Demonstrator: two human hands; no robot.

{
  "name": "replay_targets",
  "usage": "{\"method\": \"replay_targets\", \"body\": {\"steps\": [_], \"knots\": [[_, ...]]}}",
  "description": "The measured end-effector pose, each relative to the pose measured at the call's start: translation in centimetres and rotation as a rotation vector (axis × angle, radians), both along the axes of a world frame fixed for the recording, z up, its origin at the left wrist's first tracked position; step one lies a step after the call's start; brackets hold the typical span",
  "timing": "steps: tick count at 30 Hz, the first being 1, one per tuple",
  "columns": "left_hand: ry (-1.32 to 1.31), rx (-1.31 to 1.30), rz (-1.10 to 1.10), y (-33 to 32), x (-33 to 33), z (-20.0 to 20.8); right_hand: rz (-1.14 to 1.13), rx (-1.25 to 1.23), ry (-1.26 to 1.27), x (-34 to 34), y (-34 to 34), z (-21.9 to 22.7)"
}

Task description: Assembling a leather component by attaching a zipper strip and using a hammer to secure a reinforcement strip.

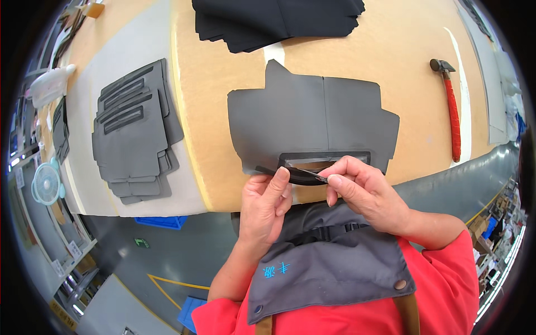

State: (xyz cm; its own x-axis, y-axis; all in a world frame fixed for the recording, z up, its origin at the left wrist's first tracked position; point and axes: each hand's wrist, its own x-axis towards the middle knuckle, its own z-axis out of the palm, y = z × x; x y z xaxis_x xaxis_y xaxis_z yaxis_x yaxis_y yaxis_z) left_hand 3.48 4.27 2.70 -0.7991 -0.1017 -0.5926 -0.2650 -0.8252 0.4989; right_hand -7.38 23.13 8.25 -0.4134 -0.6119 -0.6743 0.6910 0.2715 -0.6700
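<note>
A grey cut panel [290, 117] with a vertical crease and notched edges lies flat on the table in front of me. Near its front edge is a slot framed by a black border [329, 155]. My left hand [268, 204] pinches that border's front left part between thumb and fingers, lifting it slightly. Between the thumb and forefinger of my right hand [365, 192] is a thin dark sliver [314, 175], slanting toward my left thumb across the slot. Whether this sliver is a strip or a slim tool, I cannot tell.
Stacked grey panels with black-framed slots [125, 134] lie on the left. Black sheets [273, 22] are piled at the far side. A red-handled hammer [451, 111] rests on the right. Beyond the table's left edge are a small blue fan [47, 183] and a translucent bottle [50, 86].
</note>
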Motion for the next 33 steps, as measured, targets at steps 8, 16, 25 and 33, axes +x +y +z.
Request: {"method": "replay_targets", "body": {"steps": [8,16,25,33], "knots": [[0.012,-0.083,-0.012,0.5,0.1,0.3,0.048,0.043,0.027,-0.6,0.0,0.2],[0.005,-0.168,-0.003,0.4,0.3,0.5,0.102,0.046,0.02,-1.1,-0.4,0.1],[-0.002,-0.16,-0.003,1.0,0.4,0.4,-0.009,0.011,-0.064,-0.2,-0.6,-0.2],[0.023,-0.139,0.043,1.6,0.8,0.1,-0.068,-0.001,-0.098,0.6,-0.5,-0.5]]}}
